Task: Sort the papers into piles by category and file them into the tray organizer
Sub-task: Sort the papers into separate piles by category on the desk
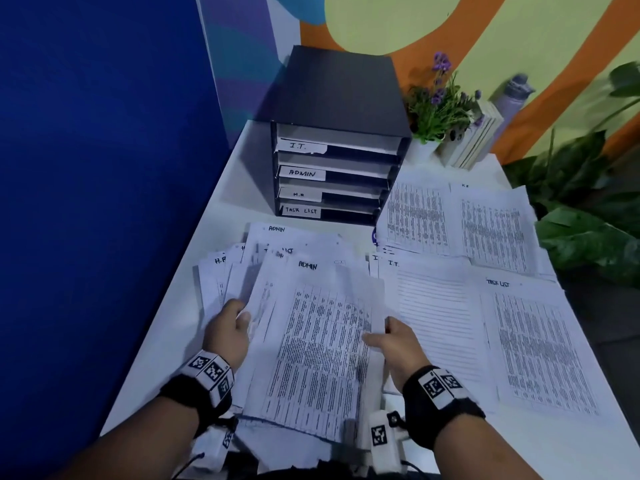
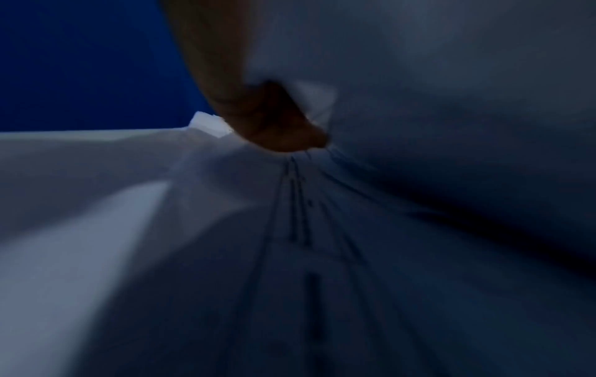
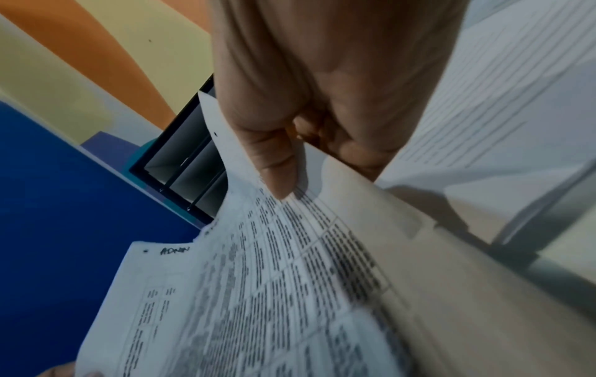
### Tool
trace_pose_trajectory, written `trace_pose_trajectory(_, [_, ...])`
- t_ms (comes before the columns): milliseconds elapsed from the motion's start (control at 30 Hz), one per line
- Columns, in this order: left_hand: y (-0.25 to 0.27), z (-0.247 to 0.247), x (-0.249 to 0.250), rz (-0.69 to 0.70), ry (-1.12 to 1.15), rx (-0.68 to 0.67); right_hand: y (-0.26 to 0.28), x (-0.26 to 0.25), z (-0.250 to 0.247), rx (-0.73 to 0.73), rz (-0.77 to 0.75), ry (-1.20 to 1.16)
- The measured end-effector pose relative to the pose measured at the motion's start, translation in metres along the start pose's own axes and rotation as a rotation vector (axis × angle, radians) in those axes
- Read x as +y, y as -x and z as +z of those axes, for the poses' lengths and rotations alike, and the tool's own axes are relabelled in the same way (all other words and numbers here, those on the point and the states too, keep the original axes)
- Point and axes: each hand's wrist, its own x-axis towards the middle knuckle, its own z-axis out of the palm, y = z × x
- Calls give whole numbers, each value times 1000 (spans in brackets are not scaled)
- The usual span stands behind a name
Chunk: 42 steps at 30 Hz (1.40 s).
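Sheet: we've got the ADMIN sheet (image 1: 322,344) lifted above the unsorted heap (image 1: 242,268), front of the tray organizer (image 1: 332,168).
Grip: left hand (image 1: 227,336) and right hand (image 1: 394,341) pinch its side edges.
Handling: light and floppy, we'd say; keep both edges held.

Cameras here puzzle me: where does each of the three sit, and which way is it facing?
Head: worn on the head, looking forward and down at the table, tray organizer and sorted piles; both forearms, left hand and right hand show.
Left wrist: looks along the left hand into dim, blurred papers; only a finger shows.
Right wrist: looks along the right hand, whose thumb pinches the ADMIN sheet, toward the tray organizer.
Shared: head and right wrist both show the ADMIN sheet and organizer.
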Motion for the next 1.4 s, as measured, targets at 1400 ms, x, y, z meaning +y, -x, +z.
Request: trace_pose_trajectory(1400, [-42,37,22,-280,-509,-133,-178,-108,-176,713,-23,67])
